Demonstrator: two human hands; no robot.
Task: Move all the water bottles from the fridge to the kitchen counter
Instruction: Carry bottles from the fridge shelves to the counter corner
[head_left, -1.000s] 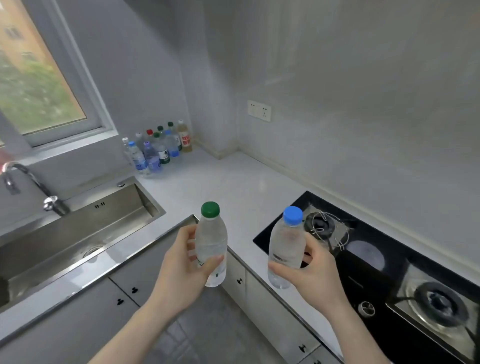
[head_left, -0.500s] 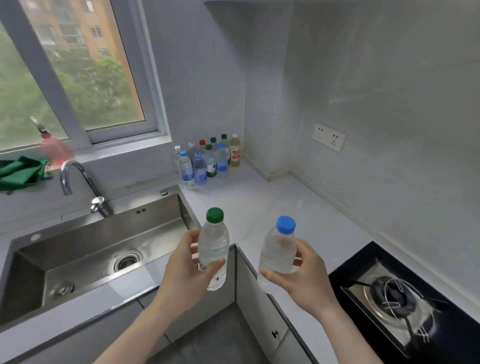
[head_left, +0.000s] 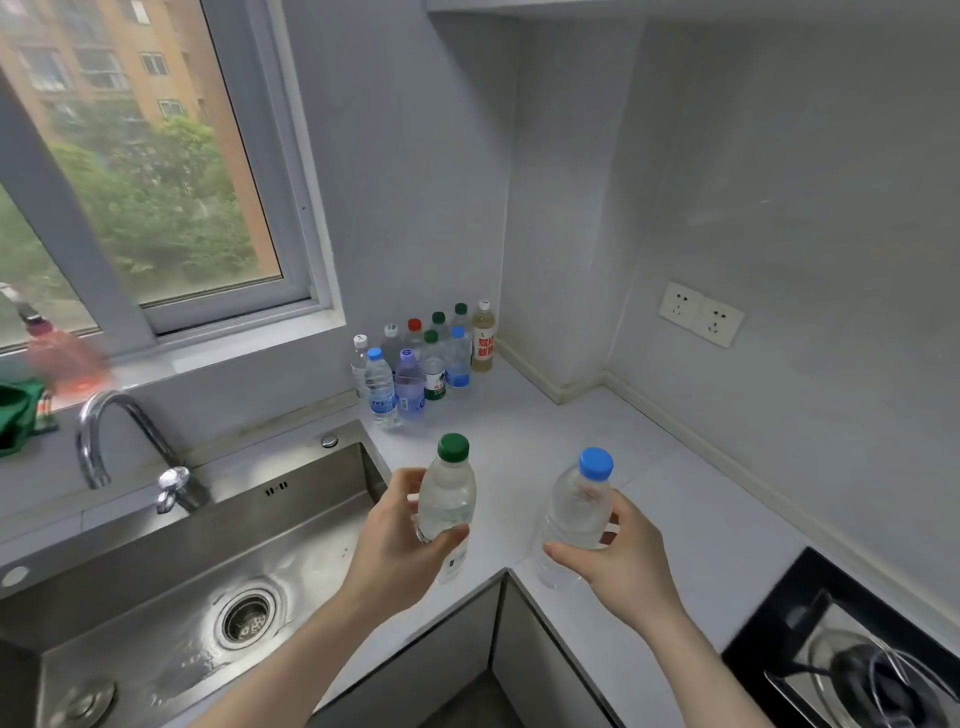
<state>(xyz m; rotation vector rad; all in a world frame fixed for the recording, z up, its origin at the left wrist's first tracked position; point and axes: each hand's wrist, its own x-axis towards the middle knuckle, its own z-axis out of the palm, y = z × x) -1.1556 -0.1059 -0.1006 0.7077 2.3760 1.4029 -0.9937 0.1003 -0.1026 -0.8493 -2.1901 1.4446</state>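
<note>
A: Where are we?
B: Mid-carry: left hand (head_left: 400, 561) grips the green-cap bottle (head_left: 447, 506), right hand (head_left: 618, 561) grips the blue-cap bottle (head_left: 576, 512), both above the counter (head_left: 675, 499)
A: Next?
B: Probably stand these 2 upright beside the cluster (head_left: 423, 364) in the corner

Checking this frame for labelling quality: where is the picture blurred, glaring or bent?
Head view: the red spray bottle on the sill is smeared by motion blur; the window is bright, the outdoor trees soft; wide-angle bending curves the window frame and wall edges; the sink shows bright reflections; the held green-capped bottle and blue-capped bottle are sharp.
</note>
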